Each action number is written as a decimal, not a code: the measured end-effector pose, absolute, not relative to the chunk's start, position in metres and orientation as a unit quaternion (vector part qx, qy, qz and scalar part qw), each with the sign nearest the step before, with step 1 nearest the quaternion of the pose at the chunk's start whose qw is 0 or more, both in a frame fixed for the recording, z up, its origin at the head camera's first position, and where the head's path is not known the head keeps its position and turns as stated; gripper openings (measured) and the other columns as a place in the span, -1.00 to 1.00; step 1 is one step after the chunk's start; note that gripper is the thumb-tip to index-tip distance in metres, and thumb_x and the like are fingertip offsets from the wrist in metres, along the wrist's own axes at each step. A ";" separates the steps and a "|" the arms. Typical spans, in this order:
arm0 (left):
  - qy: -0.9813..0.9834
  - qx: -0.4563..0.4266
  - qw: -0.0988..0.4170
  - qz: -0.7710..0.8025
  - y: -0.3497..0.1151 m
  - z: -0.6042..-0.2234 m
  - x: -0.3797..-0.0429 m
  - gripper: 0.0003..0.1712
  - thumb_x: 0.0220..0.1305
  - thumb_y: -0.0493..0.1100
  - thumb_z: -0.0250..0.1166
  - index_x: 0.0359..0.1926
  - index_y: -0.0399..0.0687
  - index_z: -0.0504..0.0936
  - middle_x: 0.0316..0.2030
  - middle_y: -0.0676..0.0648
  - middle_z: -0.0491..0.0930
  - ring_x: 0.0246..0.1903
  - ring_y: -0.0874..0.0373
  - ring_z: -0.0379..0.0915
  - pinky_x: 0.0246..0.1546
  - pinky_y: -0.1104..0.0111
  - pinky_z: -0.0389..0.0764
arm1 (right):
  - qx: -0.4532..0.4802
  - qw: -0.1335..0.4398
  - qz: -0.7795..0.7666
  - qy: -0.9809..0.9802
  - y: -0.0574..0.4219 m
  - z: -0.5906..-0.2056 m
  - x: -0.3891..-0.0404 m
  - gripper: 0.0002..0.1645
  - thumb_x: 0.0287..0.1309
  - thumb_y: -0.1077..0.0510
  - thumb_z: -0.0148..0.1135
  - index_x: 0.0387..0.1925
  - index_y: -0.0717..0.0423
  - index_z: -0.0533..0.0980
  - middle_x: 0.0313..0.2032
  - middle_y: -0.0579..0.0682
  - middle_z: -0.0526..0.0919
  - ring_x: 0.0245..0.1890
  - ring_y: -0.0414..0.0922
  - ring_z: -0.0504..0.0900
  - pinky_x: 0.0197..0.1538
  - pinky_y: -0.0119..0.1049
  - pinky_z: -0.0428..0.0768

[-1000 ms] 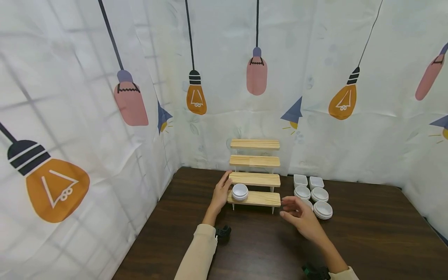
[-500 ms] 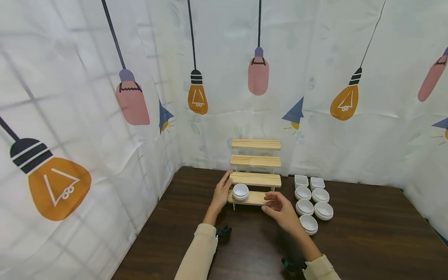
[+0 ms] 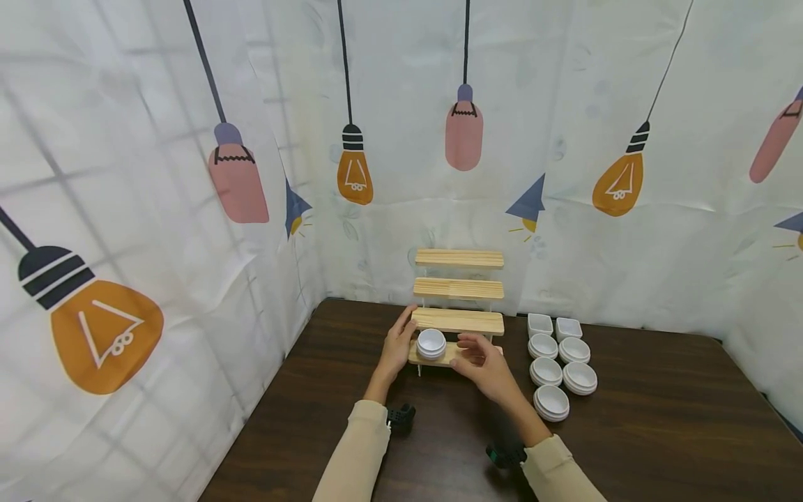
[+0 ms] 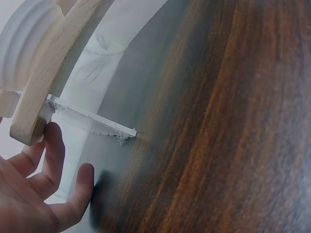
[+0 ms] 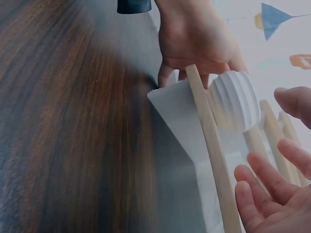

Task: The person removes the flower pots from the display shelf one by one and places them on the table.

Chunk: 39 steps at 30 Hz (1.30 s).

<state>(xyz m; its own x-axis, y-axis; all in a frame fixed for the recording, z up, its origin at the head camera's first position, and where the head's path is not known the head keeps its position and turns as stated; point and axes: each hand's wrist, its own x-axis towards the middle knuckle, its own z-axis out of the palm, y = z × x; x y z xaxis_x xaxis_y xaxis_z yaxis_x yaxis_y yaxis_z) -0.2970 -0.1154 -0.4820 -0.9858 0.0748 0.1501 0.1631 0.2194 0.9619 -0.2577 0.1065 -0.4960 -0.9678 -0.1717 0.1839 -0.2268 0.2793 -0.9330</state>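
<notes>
A stepped display stand of light wooden boards (image 3: 461, 321) stands on the table. A stack of white bowls (image 3: 431, 343) sits at the left of its lowest board, and its ridged sides (image 5: 234, 102) show in the right wrist view. My left hand (image 3: 395, 346) holds the left end of the stand; in the left wrist view a curled fingertip (image 4: 52, 130) meets the board's underside. My right hand (image 3: 482, 362) hovers over the right part of the lowest board, close to the bowls. Its fingers (image 5: 272, 179) are loosely bent, with a gap between them and the stack.
Right of the stand are several stacks of round white bowls (image 3: 580, 377) in two columns. Two square white dishes (image 3: 539, 324) are behind them. The dark wooden table (image 3: 665, 397) meets a patterned white curtain (image 3: 389, 230) at the back and left.
My right hand has moved left, from beside the right end of the stand to over the lowest board near the bowls. My left hand stays at the stand's left end.
</notes>
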 end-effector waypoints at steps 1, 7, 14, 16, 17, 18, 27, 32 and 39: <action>-0.779 -0.076 0.035 -0.621 -0.116 -0.482 -0.297 -0.46 0.65 -0.09 -0.03 0.55 0.06 0.29 0.36 -0.23 0.48 -0.02 -0.01 0.56 0.09 0.09 0.56 | 0.127 0.024 0.587 -0.799 0.105 -0.496 -0.259 -0.36 0.22 0.18 0.45 0.31 0.13 0.47 0.20 0.24 0.62 0.16 0.15 0.62 0.29 0.13 0.50; -0.774 -0.076 0.030 -0.628 -0.116 -0.482 -0.298 -0.46 0.65 -0.08 -0.03 0.55 0.07 0.28 0.39 -0.22 0.46 0.06 -0.05 0.55 0.14 0.04 0.55 | 0.141 0.017 0.579 -0.803 0.097 -0.496 -0.266 -0.31 0.21 0.14 0.47 0.34 0.13 0.46 0.20 0.25 0.62 0.18 0.19 0.60 0.26 0.15 0.50; -0.770 -0.078 0.028 -0.632 -0.116 -0.483 -0.299 -0.46 0.65 -0.09 -0.04 0.55 0.06 0.28 0.37 -0.23 0.47 0.10 -0.07 0.53 0.17 0.03 0.53 | 0.145 0.008 0.572 -0.808 0.089 -0.496 -0.273 -0.28 0.18 0.08 0.50 0.35 0.05 0.47 0.19 0.23 0.63 0.18 0.16 0.60 0.26 0.16 0.50; -0.771 -0.078 0.028 -0.631 -0.116 -0.483 -0.299 -0.46 0.65 -0.08 -0.04 0.55 0.06 0.28 0.37 -0.23 0.47 0.10 -0.07 0.53 0.16 0.04 0.53 | 0.142 0.008 0.569 -0.810 0.087 -0.495 -0.274 -0.28 0.16 0.08 0.51 0.34 0.04 0.47 0.18 0.21 0.64 0.17 0.15 0.61 0.25 0.14 0.51; -0.772 -0.078 0.028 -0.630 -0.116 -0.483 -0.299 -0.46 0.65 -0.08 -0.04 0.55 0.06 0.28 0.36 -0.23 0.48 0.09 -0.06 0.53 0.16 0.05 0.53 | 0.140 0.008 0.568 -0.811 0.086 -0.495 -0.275 -0.27 0.16 0.08 0.51 0.34 0.03 0.47 0.17 0.20 0.64 0.17 0.14 0.61 0.25 0.14 0.51; -0.773 -0.078 0.029 -0.629 -0.116 -0.483 -0.299 -0.46 0.65 -0.08 -0.03 0.55 0.06 0.28 0.36 -0.23 0.48 0.09 -0.05 0.54 0.15 0.05 0.54 | 0.141 0.010 0.565 -0.813 0.085 -0.495 -0.275 -0.27 0.16 0.08 0.51 0.34 0.04 0.47 0.17 0.19 0.64 0.16 0.13 0.61 0.24 0.13 0.52; -0.774 -0.079 0.032 -0.627 -0.116 -0.484 -0.300 -0.47 0.65 -0.08 -0.02 0.54 0.06 0.30 0.31 -0.23 0.52 0.02 -0.01 0.56 0.10 0.11 0.56 | 0.142 0.015 0.563 -0.814 0.077 -0.495 -0.280 -0.29 0.15 0.07 0.52 0.31 0.04 0.47 0.13 0.18 0.64 0.15 0.10 0.61 0.26 0.13 0.51; -0.771 -0.084 0.031 -0.631 -0.116 -0.484 -0.299 -0.47 0.65 -0.08 -0.03 0.55 0.04 0.29 0.33 -0.24 0.50 -0.01 0.01 0.58 0.06 0.18 0.58 | 0.141 0.022 0.569 -0.810 0.072 -0.496 -0.282 -0.31 0.14 0.08 0.53 0.28 0.06 0.48 0.10 0.17 0.66 0.09 0.07 0.63 0.20 0.10 0.57; -0.770 -0.083 0.029 -0.632 -0.117 -0.484 -0.300 -0.47 0.65 -0.08 -0.03 0.55 0.05 0.29 0.34 -0.25 0.50 -0.02 0.00 0.60 0.04 0.19 0.60 | 0.124 0.033 0.570 -0.811 0.065 -0.498 -0.282 -0.34 0.11 0.10 0.55 0.23 0.06 0.50 0.05 0.12 0.68 0.03 0.02 0.64 0.13 0.02 0.60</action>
